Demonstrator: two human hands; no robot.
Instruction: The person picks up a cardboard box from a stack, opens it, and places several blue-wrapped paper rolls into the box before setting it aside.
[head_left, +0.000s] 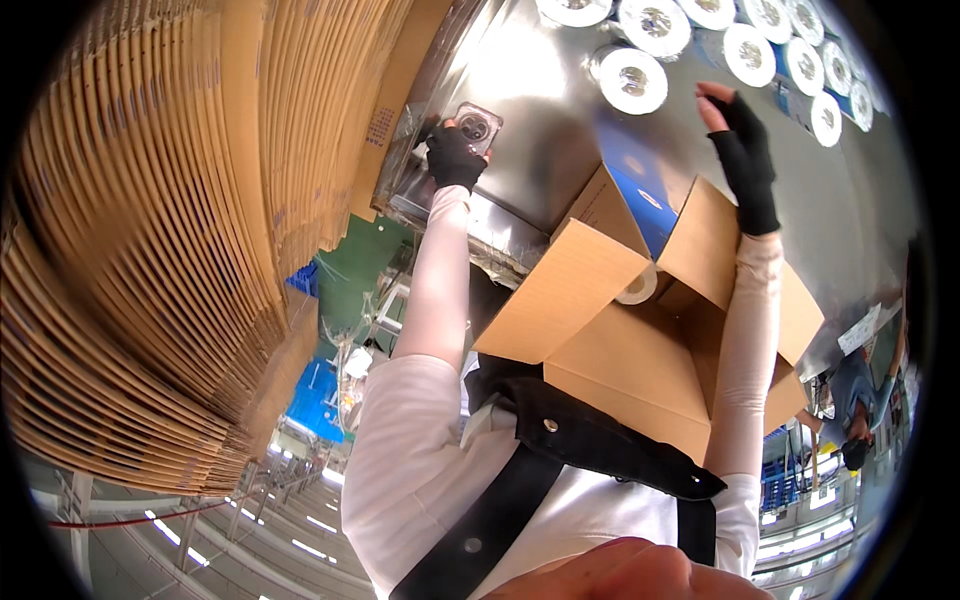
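A worker in white sleeves stands at a steel packing table [540, 130], an open brown corrugated cardboard box [620, 350] held against the body with its flaps spread. The left hand [455, 155], in a black fingerless glove, grips a dark smartphone with a round camera ring [478, 127] at the table's left edge. The right hand [745, 150], gloved alike, is raised open and empty just short of the blue-wrapped rolls with white ends [632, 80] lined along the table's far side (one roll [637, 286] already lies inside the box). Done well, the reach would take the nearest roll squarely, the box kept level meanwhile.
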